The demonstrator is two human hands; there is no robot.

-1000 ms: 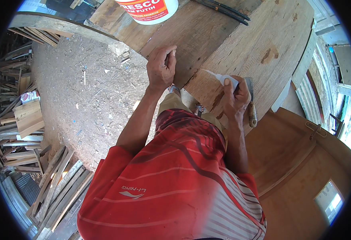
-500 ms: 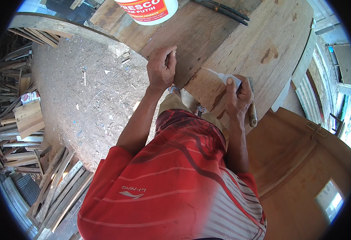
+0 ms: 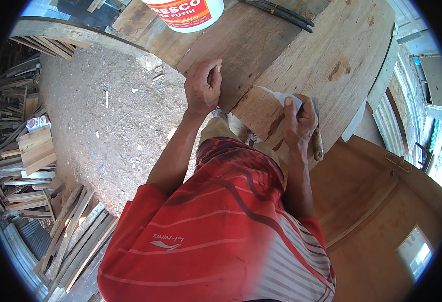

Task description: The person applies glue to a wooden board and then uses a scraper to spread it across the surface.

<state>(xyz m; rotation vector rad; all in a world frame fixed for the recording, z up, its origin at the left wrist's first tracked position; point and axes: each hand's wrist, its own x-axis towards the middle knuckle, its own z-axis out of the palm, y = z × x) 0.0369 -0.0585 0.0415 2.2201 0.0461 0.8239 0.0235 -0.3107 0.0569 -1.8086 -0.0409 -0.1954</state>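
Observation:
In my right hand (image 3: 301,123) is a small white squeeze bottle (image 3: 292,99) with a long thin nozzle, like a glue bottle. Its tip points left, at the near corner of a pale wooden board (image 3: 326,75), close to the seam with a darker board (image 3: 246,45). My left hand (image 3: 203,86) is closed in a pinch at the dark board's near edge; whatever its fingers hold, if anything, is hidden. Just beside my right wrist a tool's worn wooden handle (image 3: 318,146) sticks out past the work surface, its other end partly covered by the hand.
A white tub (image 3: 190,20) with a red and orange label stands on the boards at the far side, with dark pincers (image 3: 281,14) to its right. Scrap wood (image 3: 75,236) is piled along the left. A large brown panel (image 3: 372,211) fills the lower right.

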